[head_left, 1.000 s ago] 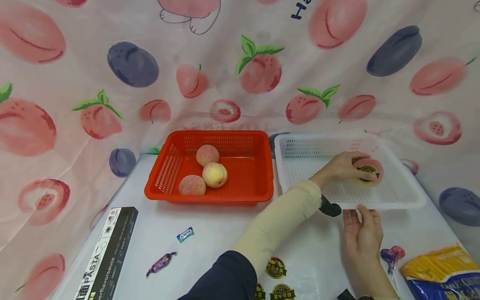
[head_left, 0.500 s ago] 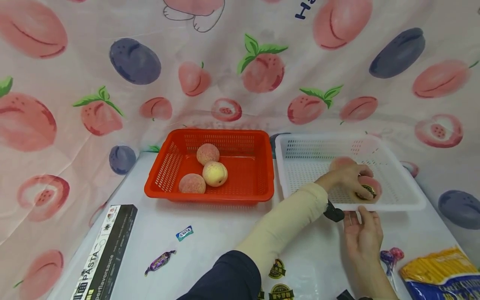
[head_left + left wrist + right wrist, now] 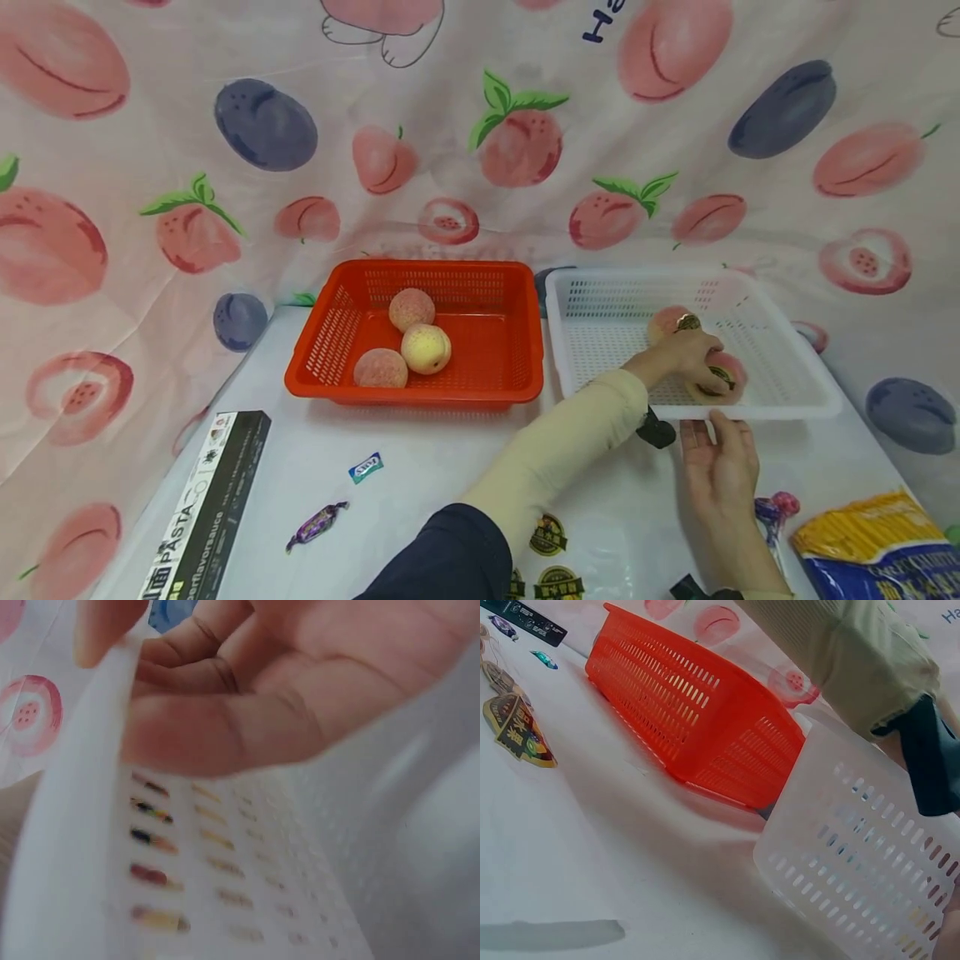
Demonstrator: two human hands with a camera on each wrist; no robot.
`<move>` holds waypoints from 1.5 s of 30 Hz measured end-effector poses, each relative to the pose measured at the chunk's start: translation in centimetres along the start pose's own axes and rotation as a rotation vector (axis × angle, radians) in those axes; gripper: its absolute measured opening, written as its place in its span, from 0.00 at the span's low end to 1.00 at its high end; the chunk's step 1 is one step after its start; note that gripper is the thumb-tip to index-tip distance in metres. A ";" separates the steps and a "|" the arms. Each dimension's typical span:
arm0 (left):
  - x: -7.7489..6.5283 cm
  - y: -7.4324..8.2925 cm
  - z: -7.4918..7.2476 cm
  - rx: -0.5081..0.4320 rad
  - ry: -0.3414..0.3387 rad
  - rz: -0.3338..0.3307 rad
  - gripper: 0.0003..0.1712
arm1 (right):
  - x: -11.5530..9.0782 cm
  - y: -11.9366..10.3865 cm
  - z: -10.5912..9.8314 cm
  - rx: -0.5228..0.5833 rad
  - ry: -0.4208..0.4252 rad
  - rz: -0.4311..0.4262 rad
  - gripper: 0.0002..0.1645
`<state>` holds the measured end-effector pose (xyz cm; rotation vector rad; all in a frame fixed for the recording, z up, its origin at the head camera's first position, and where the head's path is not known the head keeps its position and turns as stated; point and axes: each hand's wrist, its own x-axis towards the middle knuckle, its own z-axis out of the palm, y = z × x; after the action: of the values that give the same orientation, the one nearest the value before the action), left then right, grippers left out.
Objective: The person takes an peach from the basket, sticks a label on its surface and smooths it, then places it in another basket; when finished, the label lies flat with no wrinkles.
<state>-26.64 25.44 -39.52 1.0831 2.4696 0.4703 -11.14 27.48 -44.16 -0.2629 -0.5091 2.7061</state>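
Observation:
My left hand (image 3: 692, 354) reaches into the white basket (image 3: 817, 392) and grips a pink-yellow peach (image 3: 731, 367) bearing a black-and-gold sticker, its fingers partly covering the label. Behind that hand lies a second peach (image 3: 663, 323), also with such a sticker. Palm up, my right hand (image 3: 720, 475) holds the basket's front rim. In the left wrist view the fingers of the right hand (image 3: 225, 735) lie against the slotted wall (image 3: 187, 892), with a fingertip over the rim. Through the slots, peach and sticker colours show. The right wrist view mainly catches the left sleeve (image 3: 855, 667).
A red basket (image 3: 495, 350) with three peaches stands to the left. In front lie a black pasta box (image 3: 217, 500), two wrapped candies (image 3: 366, 468), a clear sheet with stickers (image 3: 549, 535), lollipops (image 3: 783, 504) and a yellow-blue packet (image 3: 870, 542).
My left hand has drawn the stickered peach toward the basket's front and slightly left. The second peach has come into view behind it. My right hand stays at the rim.

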 end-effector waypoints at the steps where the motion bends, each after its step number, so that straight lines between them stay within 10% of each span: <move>1: -0.1 -0.1 0.0 0.012 -0.001 0.002 0.39 | 0.0 0.0 0.0 0.000 0.002 -0.001 0.09; 14: -4.4 -1.8 -2.6 -0.080 0.077 0.186 0.34 | 0.2 -0.1 -0.1 0.015 0.012 0.015 0.22; 26: -18.7 -5.5 -2.0 -0.930 0.210 0.293 0.17 | 1.1 -3.2 -0.4 0.054 0.240 -0.053 0.19; 33: -23.4 -9.1 4.3 -1.528 0.287 0.345 0.17 | 1.9 -5.2 0.8 -0.016 0.433 -0.342 0.14; 41: -25.5 -12.5 9.2 -2.071 0.679 0.161 0.10 | 1.2 -4.4 2.6 -0.078 0.107 -0.394 0.08; 45: -26.4 -12.7 8.9 -2.147 0.975 -0.004 0.12 | 0.7 -3.1 3.2 -0.079 -0.076 -0.341 0.05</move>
<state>-13.84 -1.37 -46.99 -0.2610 0.8245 2.8844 -11.58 29.44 -40.12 -0.0835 -0.6221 2.3747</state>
